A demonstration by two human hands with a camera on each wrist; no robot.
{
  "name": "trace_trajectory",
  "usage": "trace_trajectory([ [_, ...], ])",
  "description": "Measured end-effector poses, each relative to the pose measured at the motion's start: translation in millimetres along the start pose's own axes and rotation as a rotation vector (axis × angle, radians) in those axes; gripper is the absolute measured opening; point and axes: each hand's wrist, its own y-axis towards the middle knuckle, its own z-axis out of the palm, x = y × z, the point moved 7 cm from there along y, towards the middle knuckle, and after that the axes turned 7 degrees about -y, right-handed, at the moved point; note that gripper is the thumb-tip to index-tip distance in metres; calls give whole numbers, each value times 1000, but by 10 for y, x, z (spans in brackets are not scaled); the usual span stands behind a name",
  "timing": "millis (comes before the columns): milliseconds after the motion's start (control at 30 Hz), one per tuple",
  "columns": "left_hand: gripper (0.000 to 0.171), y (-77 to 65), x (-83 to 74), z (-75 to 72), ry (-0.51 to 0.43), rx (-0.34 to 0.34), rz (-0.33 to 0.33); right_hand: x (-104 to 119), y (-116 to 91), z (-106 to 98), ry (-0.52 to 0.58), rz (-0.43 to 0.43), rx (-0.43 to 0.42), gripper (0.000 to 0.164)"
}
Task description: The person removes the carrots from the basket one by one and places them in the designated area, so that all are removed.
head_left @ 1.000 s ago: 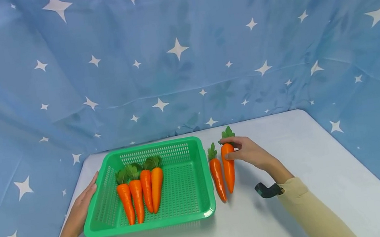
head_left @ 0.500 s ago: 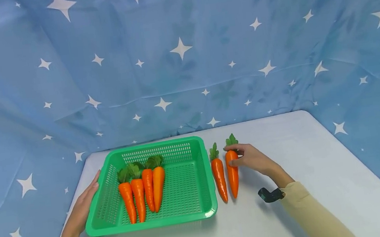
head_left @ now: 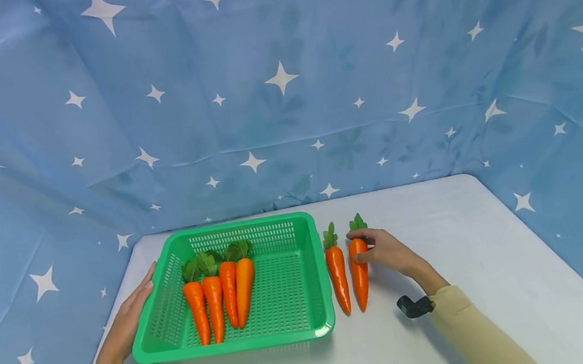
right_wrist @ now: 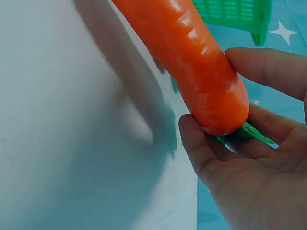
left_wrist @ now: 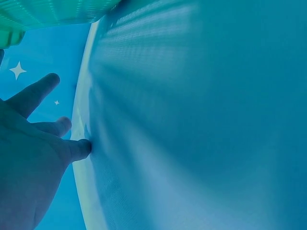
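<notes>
Green perforated rectangular plastic basket (head_left: 235, 345): no lettering or numbers legible.
Glossy orange carrots with green leafy tops (head_left: 215, 306), inside and right of the basket: no label legible.
Blue cloth backdrop (head_left: 261, 118), behind the basket: printed white four-pointed stars, no words legible.
Small black wrist device (head_left: 415, 307), right of the basket: any marking too small to read.

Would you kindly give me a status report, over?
Right hand holds a carrot. Left hand beside green basket. Four carrots inside; another carrot lies between basket and held one.
</notes>
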Motion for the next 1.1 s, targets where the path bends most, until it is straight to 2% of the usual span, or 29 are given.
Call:
trace_trajectory([
  [300, 59, 25, -8, 25, 2, 0, 13, -66, -25, 33, -52, -1, -24, 53],
  [733, 59, 15, -1, -15, 1, -29, -20, -110, 46, 96, -112, -2, -105, 50],
  [1100, 60, 23, -11, -15, 2, -33, -35, -105, 24, 158, -103, -2, -144, 51],
])
